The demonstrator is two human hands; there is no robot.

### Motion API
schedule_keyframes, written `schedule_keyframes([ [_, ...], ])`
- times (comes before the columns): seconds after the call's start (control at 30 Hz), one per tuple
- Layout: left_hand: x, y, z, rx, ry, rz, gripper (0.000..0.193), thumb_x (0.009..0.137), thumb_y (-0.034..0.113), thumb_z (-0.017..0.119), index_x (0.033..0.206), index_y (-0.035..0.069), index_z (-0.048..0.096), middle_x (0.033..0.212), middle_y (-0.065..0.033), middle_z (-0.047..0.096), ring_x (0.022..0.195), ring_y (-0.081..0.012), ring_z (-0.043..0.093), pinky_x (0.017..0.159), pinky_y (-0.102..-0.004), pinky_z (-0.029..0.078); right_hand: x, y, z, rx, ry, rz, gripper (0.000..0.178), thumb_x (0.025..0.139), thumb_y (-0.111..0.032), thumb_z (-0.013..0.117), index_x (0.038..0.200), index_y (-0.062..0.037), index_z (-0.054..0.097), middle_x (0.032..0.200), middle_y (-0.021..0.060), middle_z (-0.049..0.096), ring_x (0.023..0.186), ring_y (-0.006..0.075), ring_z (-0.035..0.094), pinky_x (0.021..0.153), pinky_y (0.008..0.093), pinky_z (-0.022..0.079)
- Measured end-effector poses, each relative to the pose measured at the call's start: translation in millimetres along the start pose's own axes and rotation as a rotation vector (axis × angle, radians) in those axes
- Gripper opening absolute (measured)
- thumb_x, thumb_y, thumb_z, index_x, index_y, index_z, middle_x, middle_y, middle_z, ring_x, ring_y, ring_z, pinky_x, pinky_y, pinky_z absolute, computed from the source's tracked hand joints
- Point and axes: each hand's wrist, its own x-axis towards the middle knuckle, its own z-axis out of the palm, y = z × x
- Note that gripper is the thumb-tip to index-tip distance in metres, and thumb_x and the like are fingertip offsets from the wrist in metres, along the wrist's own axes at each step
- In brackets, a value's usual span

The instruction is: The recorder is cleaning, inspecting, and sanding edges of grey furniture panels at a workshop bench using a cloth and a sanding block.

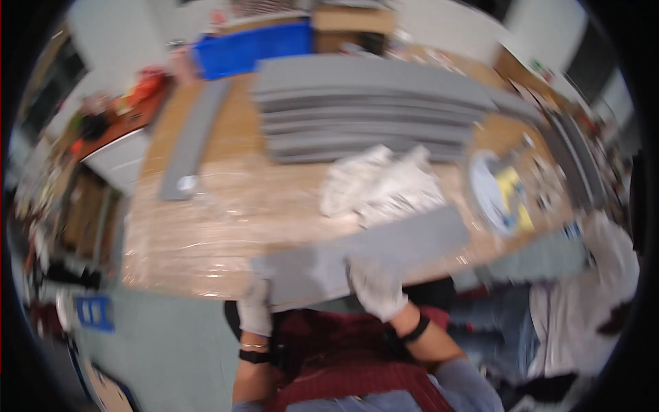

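You are facing a stack of gray panels (371, 113), which is sitting on a film-covered table (206, 240). On your side of the stack, a loose gray strip (419, 237) is slanting along the table's near edge, its left end jutting past that edge and its right end lying nearer the stack. Your gloved left hand (255, 307) is touching the strip's left end, nearer to you than the stack's left part. Your gloved right hand (376, 288) is covering part of the strip's near edge, on your side of the stack's middle. Blur is hiding the fingers, so you cannot tell whether either hand is gripping the strip or only resting against it.

Crumpled white cloth (384, 185) is lying between the stack and the strip. Left of the stack, a narrow gray piece (195, 137) is lying lengthwise; behind the stack's left part, a blue bin (254, 49) is standing. Right of the stack and nearer to you, a pale round dish (484, 196) is sitting with a yellow item (511, 196) overlapping it.
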Motion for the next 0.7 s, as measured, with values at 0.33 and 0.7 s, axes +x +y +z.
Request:
schedule_keyframes([
  [0.33,-11,15,22,0.000,-0.076,-0.274,0.036,0.097,0.026,0.064,0.111,-0.006,0.069,0.104,-0.0112,0.070,0.101,-0.0216,0.064,0.091,-0.0324,0.051,-79,272,32,0.425,0.174,0.835,0.038,0.101,-0.021,0.058,0.130,0.0033,0.063,0.128,0.0189,0.066,0.120,0.0288,0.061,0.108,0.0381,0.044],
  [0.7,-4,4,32,-0.578,0.036,-0.430,0.037,0.100,0.021,0.063,0.130,-0.002,0.061,0.116,-0.0057,0.069,0.103,-0.0141,0.064,0.091,-0.0284,0.051,-68,301,118,0.134,0.100,0.488,0.044,0.104,-0.025,0.048,0.141,-0.0019,0.056,0.140,0.0188,0.059,0.130,0.0331,0.055,0.111,0.0393,0.040],
])
